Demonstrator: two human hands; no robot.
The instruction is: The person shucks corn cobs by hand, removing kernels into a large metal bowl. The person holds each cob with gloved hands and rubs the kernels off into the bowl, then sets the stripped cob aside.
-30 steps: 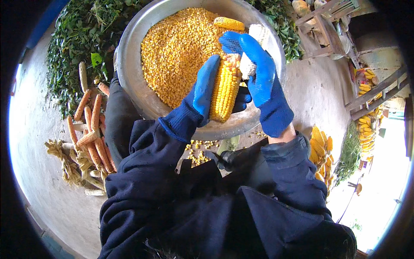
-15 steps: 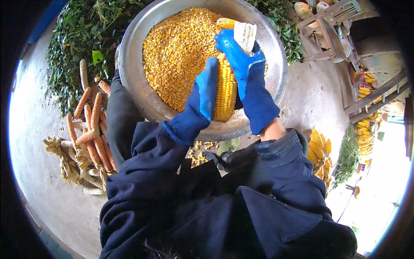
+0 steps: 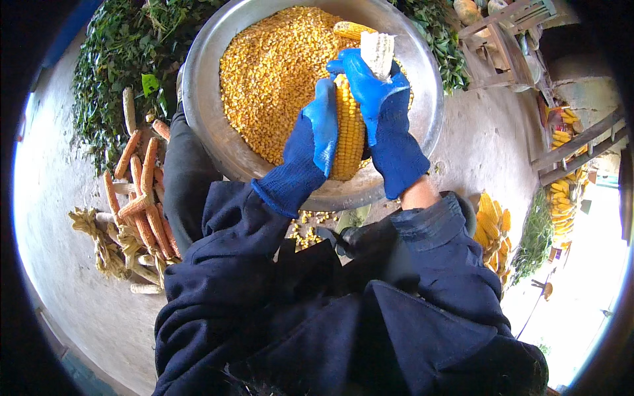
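Both my hands wear blue coated gloves and work over a wide metal basin (image 3: 199, 92) holding loose yellow corn kernels (image 3: 264, 79). My left hand (image 3: 313, 129) is closed along the left side of a yellow ear of corn (image 3: 349, 135), which points down toward me. Closed round a pale, bare corncob (image 3: 378, 55), my right hand (image 3: 381, 99) presses at the ear's upper right side. Its fingers partly hide the far end of the ear and the lower part of the cob. A second yellow ear (image 3: 353, 30) lies on the kernels beyond my hands.
Reddish stripped cobs (image 3: 150, 221) and dry husks (image 3: 109, 254) lie on the floor at left, below green leaves (image 3: 125, 49). Several yellow ears (image 3: 490, 228) are heaped at right. Scattered kernels (image 3: 307, 234) lie below the basin. A wooden chair (image 3: 505, 56) stands at far right.
My hands, with the ear and the bare cob, have shifted slightly in the picture. The right glove's fingers sit a little closer over the ear's far end. Both grips are kept.
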